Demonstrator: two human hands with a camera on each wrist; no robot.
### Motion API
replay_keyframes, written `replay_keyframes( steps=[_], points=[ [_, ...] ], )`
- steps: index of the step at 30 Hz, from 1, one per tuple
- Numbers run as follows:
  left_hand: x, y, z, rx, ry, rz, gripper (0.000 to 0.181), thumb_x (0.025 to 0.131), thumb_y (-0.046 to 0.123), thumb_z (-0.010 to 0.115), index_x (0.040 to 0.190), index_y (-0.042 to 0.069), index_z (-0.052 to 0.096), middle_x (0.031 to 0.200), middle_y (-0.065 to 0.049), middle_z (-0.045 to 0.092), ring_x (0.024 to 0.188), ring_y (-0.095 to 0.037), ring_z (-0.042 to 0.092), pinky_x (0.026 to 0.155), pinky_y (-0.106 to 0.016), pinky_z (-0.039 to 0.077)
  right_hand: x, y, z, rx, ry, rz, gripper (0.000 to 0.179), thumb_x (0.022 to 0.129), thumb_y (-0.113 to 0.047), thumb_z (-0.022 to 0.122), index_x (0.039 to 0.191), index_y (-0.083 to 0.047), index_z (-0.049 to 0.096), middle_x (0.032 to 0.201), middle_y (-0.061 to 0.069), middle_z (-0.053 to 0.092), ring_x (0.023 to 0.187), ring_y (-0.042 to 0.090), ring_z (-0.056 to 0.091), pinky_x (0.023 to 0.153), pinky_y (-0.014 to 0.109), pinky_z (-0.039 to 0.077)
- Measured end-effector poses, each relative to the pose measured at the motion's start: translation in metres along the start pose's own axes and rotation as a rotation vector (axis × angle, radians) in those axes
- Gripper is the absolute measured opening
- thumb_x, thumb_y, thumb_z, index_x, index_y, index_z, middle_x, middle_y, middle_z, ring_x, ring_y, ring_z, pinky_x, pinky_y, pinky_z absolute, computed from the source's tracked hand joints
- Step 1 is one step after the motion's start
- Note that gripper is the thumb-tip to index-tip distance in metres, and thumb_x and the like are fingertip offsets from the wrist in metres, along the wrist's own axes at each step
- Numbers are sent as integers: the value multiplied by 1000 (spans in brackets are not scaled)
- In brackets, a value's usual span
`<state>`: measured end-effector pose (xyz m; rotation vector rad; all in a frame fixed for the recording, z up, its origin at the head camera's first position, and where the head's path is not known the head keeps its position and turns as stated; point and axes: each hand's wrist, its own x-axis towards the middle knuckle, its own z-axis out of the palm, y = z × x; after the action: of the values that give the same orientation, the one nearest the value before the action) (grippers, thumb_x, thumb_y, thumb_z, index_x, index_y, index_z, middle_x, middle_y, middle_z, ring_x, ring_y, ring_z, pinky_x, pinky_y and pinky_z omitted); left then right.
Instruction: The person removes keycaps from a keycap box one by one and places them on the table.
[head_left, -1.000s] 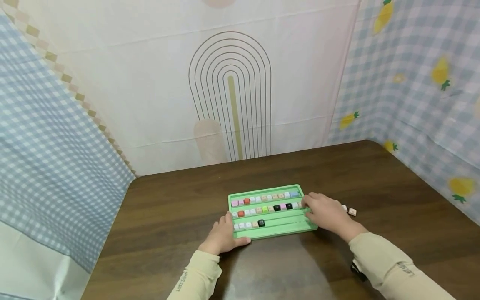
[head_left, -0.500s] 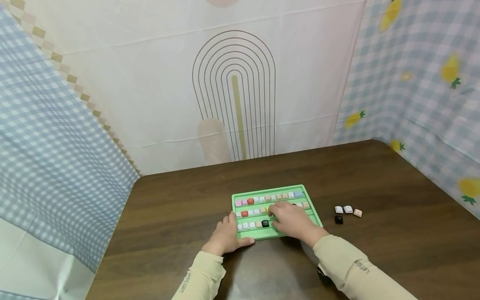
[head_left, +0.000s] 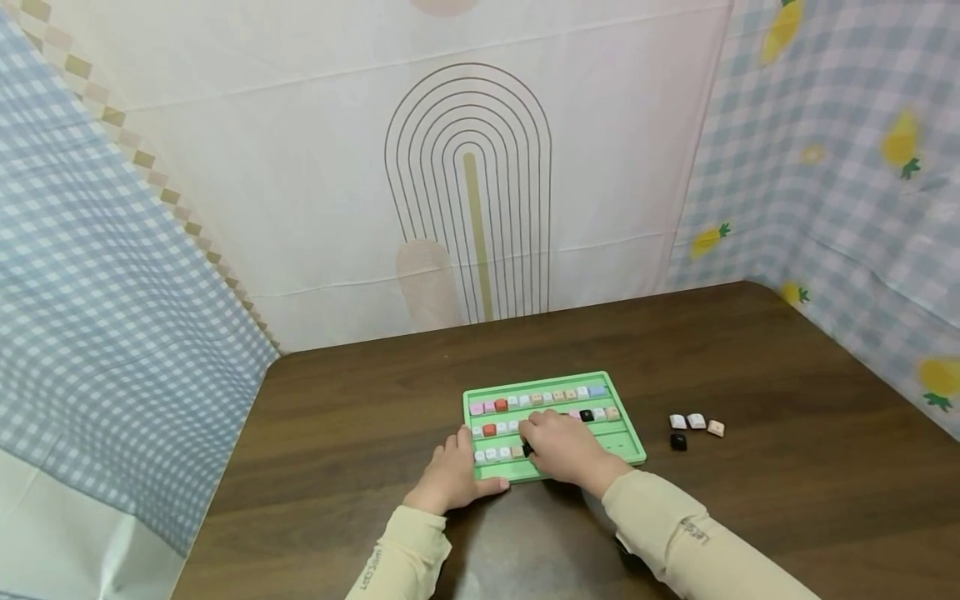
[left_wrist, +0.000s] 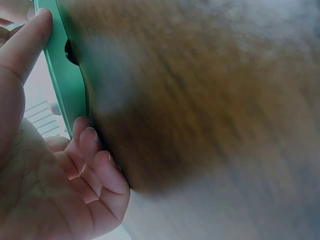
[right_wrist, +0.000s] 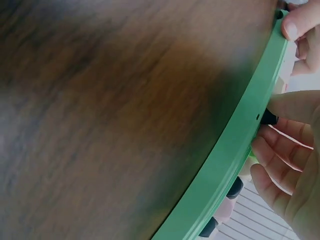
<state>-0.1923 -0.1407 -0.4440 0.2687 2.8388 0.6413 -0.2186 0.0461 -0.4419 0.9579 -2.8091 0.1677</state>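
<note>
A light green tray [head_left: 558,473] lies on the table, with coloured keycaps standing in three rows. My left hand [head_left: 447,473] grips its near left corner; the left wrist view shows the thumb on the front wall and curled fingers at the side. Over the lower and middle rows is my right hand [head_left: 564,448]. Thumb and fingers pinch a black keycap [right_wrist: 269,117] in the bottom row, mostly covered in the head view. White keycaps [head_left: 492,454] and a tan one [head_left: 517,452] stand left of it. The right hand hides part of the middle row.
Loose keycaps lie right of the tray: two white [head_left: 697,421], one beige [head_left: 716,428] and one black [head_left: 678,442]. The dark wooden table [head_left: 360,400] meets a patterned cloth [head_left: 337,208] at the back and checked cloths at the sides.
My right hand has moved left from the tray's right end to the black keycap in the bottom row. The left hand stays at the corner. The head view has shifted slightly.
</note>
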Motion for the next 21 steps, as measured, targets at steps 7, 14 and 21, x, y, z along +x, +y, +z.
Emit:
replay_keyframes(
  steps=[7,14,21],
  points=[
    [0,-2,1,3,10,4,97,74,48,72,134,-12,26,119,-29,46,105,-40,47,91,-48,40,0,-1,3,-42,28,-20,4,81,-12,64,84,-13,61,78,0,60,69,16,57,56,29,46],
    [0,-1,1,-16,3,1,98,74,48,72,136,-12,24,122,-29,44,107,-41,46,91,-49,40,-3,4,-3,-35,43,1,5,80,-13,66,84,-13,63,78,-1,62,70,15,58,57,29,46],
    [-1,0,-1,-34,-2,-6,100,75,47,72,138,-12,22,126,-30,42,112,-42,44,94,-49,38,-12,17,-21,-4,72,38,5,80,-10,64,84,-13,63,79,-3,59,71,13,56,60,28,46]
  ],
)
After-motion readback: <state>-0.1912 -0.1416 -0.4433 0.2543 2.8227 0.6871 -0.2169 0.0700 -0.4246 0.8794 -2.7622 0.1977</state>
